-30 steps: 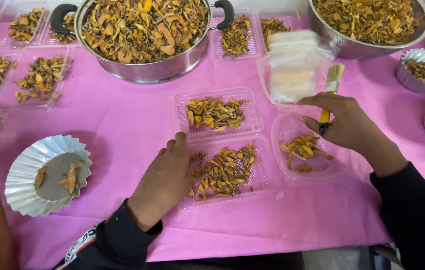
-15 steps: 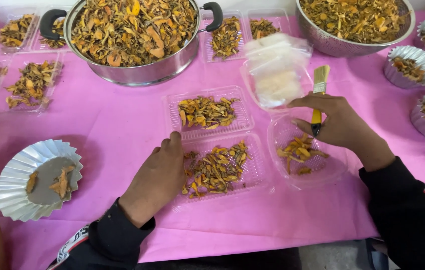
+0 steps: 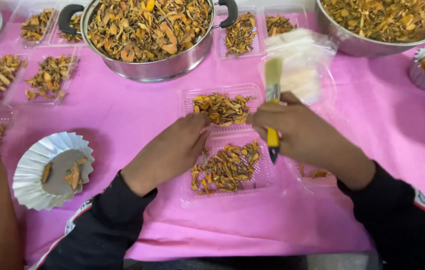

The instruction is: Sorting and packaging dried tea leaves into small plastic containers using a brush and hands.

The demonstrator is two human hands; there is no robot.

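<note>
With several clear trays already filled, the left hand [image 3: 172, 150] rests spread on the hinged tray [image 3: 230, 167] of dried pieces while the right hand's [image 3: 297, 132] grip pinches a yellow-handled brush [image 3: 273, 97], the tray lid not yet closed.

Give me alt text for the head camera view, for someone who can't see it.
Over a pink tablecloth, the right hand holds a yellow-handled brush upright while the left hand touches a clear hinged tray of dried orange-brown pieces. A big steel pot and a steel bowl of the same pieces stand behind.
</note>
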